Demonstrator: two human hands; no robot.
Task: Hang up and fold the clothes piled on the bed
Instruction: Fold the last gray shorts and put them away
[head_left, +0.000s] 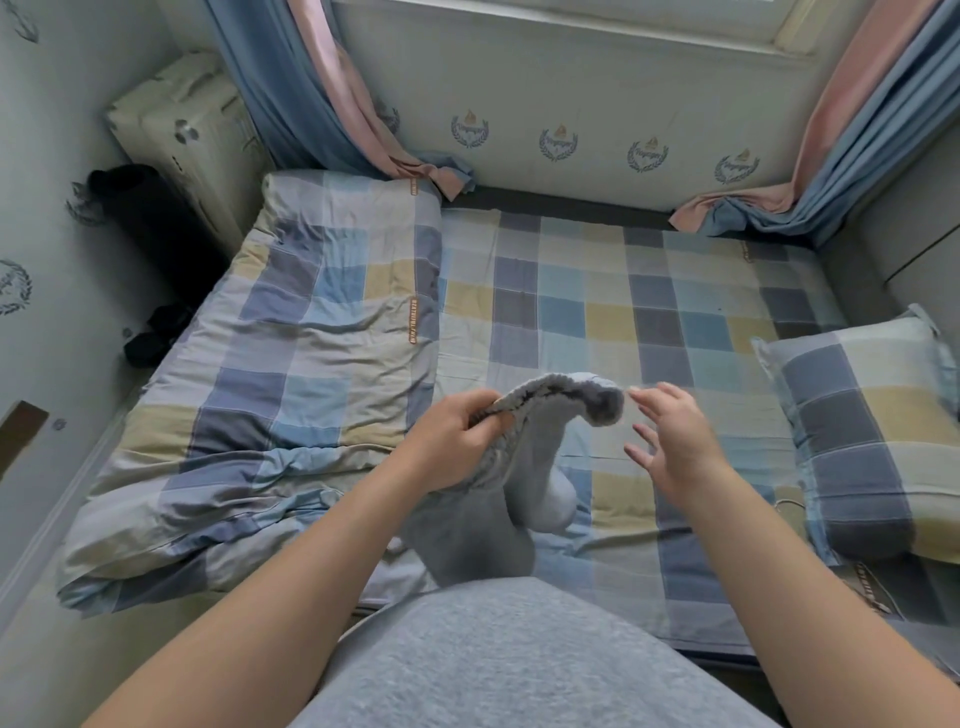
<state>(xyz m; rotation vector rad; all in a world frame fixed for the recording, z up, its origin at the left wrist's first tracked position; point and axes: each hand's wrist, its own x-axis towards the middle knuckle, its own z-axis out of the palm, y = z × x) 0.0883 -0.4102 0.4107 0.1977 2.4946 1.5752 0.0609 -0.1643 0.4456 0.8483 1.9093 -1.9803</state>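
Observation:
My left hand (457, 441) grips a grey-blue pair of socks (524, 467) by the cuffs, above the near part of the bed. The cuff end arches up and over toward the right, and the feet hang down toward my body. Just right of that arched cuff hovers my right hand (670, 441), its fingers spread and its fingertips close to the fabric, holding nothing. No other loose clothes are visible on the checked bed sheet (597, 291).
A folded checked quilt (291, 364) covers the bed's left half. A matching pillow (872, 447) lies at the right edge. Blue and pink curtains (322, 93) hang at both back corners. Dark items (150, 332) and a wrapped box (182, 130) stand left of the bed.

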